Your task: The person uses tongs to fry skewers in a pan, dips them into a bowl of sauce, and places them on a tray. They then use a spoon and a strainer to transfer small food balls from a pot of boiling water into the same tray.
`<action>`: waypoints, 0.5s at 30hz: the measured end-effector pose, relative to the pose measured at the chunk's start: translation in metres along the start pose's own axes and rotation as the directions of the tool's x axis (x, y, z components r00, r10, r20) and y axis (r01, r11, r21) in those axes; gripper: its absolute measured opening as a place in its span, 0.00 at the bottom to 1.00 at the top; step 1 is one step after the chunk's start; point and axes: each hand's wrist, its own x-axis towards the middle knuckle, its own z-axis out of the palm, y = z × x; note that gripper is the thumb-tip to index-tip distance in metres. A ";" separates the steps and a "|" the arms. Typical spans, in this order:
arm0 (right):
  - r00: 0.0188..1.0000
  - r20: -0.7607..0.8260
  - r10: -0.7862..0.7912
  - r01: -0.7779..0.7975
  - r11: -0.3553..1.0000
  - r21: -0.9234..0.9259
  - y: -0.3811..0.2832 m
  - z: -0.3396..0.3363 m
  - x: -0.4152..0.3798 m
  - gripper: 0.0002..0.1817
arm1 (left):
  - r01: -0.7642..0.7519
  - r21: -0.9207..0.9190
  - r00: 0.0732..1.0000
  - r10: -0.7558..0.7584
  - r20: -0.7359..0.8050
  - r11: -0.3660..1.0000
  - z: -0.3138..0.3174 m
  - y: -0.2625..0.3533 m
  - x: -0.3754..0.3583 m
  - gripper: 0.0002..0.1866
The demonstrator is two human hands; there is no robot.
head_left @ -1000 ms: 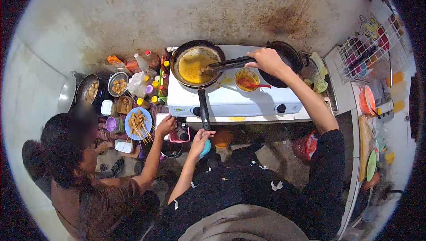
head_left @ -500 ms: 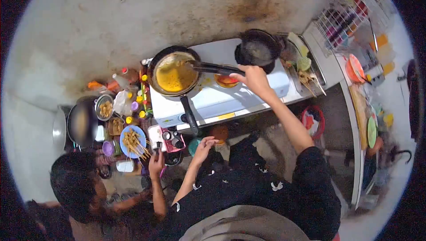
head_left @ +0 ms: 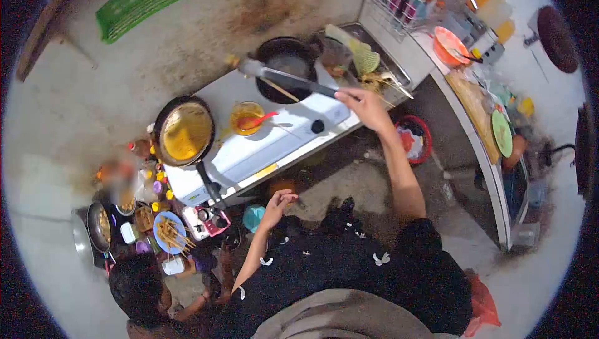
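Observation:
My right hand [head_left: 367, 109] is closed around the black handle of a pair of tongs [head_left: 290, 81], held over the stove [head_left: 240, 159]. A thin skewer stick [head_left: 279, 91] shows just below the tongs, and a blurred brownish piece [head_left: 233, 61] is at their tip. Under them sits a black wok [head_left: 259, 55] on the right burner. A frying pan [head_left: 158, 130] with yellow-orange liquid rests on the left burner. Between the two stands a small bowl of sauce [head_left: 233, 124] with a red spoon [head_left: 265, 117]. My left hand [head_left: 276, 209] hovers before the stove, fingers loosely bent, holding nothing visible.
At lower left another person [head_left: 137, 289] crouches beside a blue plate of skewers [head_left: 159, 220], bottles and bowls. Right of the wok, a tray [head_left: 405, 77] holds skewers and a green fan-like object [head_left: 367, 61]. A red basket [head_left: 427, 136] stands on the floor; a counter edges the right.
My right hand has lifted the tongs from the frying pan and carried them right, toward the wok. The view has turned and shifted right. The other person's raised hand has lowered.

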 end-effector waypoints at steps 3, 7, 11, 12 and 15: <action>0.988 -0.145 0.053 -0.047 0.998 0.046 0.038 -0.073 -0.016 0.24 | 0.020 0.068 0.998 -0.024 0.054 0.997 0.037 -0.001 0.022 0.15; 0.945 -0.272 0.180 -0.226 0.963 -0.148 0.112 -0.157 -0.028 0.24 | 0.048 -0.013 0.992 -0.047 0.114 0.999 0.097 -0.009 0.054 0.15; 0.926 -0.347 0.145 -0.263 0.910 -0.320 0.218 -0.200 -0.022 0.25 | 0.057 0.036 0.988 -0.062 0.141 0.998 0.158 -0.017 0.089 0.14; 0.931 -0.302 0.205 -0.289 0.920 -0.266 0.220 -0.208 -0.020 0.26 | 0.076 0.064 0.986 -0.085 0.141 0.995 0.173 -0.019 0.096 0.13; 0.917 -0.322 0.235 -0.346 0.871 -0.348 0.280 -0.213 0.001 0.28 | 0.000 -0.023 0.992 0.003 0.126 1.000 0.196 -0.040 0.122 0.16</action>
